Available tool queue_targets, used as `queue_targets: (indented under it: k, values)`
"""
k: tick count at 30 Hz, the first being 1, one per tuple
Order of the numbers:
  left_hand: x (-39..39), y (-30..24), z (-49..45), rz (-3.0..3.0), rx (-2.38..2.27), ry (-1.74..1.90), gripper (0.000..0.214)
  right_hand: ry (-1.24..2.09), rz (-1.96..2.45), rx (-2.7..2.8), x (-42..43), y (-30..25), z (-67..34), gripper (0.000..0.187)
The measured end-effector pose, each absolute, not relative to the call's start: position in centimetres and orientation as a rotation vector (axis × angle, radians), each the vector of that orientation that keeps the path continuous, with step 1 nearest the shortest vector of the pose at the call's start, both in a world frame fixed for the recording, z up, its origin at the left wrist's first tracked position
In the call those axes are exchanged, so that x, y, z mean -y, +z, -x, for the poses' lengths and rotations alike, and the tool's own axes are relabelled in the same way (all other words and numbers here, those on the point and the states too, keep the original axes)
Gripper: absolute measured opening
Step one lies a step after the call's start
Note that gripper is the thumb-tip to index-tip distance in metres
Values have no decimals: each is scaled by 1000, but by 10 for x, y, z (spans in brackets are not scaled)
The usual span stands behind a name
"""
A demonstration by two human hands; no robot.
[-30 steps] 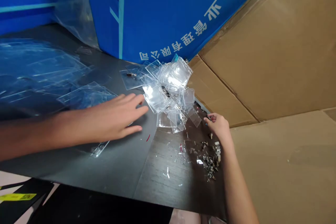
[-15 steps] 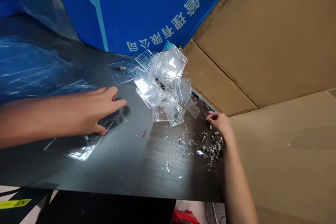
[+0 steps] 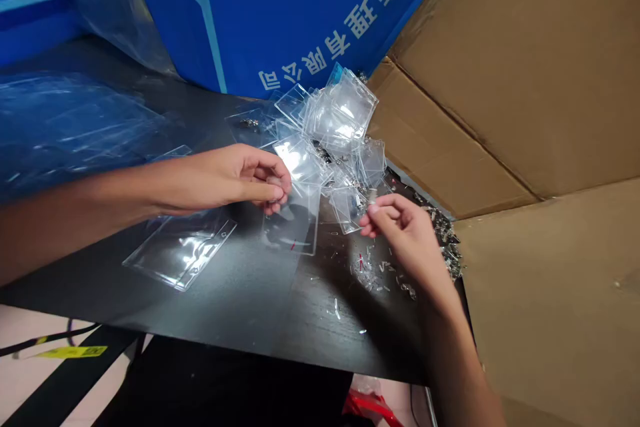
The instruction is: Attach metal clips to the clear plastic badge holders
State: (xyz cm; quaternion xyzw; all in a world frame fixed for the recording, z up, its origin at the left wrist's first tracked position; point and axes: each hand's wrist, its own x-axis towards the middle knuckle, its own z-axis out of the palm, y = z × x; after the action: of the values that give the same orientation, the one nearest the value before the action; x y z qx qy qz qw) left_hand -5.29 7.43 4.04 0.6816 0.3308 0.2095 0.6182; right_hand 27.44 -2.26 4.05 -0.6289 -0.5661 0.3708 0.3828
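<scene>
My left hand [image 3: 235,177] pinches the top edge of a clear plastic badge sleeve [image 3: 295,223] and holds it just above the dark table [image 3: 240,293]. My right hand [image 3: 400,233] is closed in a pinch a little to the right of that sleeve; whatever small thing it holds is too small to make out. Behind both hands lies a heap of clear sleeves [image 3: 335,127]. Another clear sleeve [image 3: 180,253] lies flat under my left forearm. Several small metal clips [image 3: 445,240] lie scattered beyond my right hand.
A blue printed box [image 3: 280,7] stands at the back. Brown cardboard [image 3: 525,80] walls the right side. Crumpled clear plastic film [image 3: 75,127] covers the table's left part. Tiny plastic scraps [image 3: 370,273] litter the table near my right wrist.
My left hand lifted a clear sleeve off the table and brought it toward the middle. My right hand left the clip pile and came up left, closed in a pinch, toward the sleeve.
</scene>
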Motion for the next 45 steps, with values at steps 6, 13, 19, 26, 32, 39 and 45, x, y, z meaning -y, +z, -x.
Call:
queue_targets:
  k: [6, 13, 19, 26, 32, 39, 45]
  values:
    - [-49, 28, 32, -1108, -569, 589, 15, 1167, 1375, 1327, 39, 14, -197, 29]
    - [-36, 15, 25, -1041, -441, 556, 29, 1272, 1390, 1298, 57, -1, -190, 36]
    - [-38, 23, 26, -1232, -466, 512, 27, 1364, 1349, 1253, 60, -1, -202, 45]
    - [-38, 26, 26, -1674, -612, 551, 4, 1423, 1242, 1301, 64, 3, -205, 34]
    - [-29, 24, 30, -1798, -654, 679, 12, 1410, 1170, 1322, 62, 4, -200, 22]
    - [-16, 15, 36, -1806, -601, 759, 11, 1504, 1048, 1286, 64, 5, -205, 36]
    - [-10, 6, 35, -1844, -566, 707, 22, 1412, 1145, 1338, 64, 1, -198, 22]
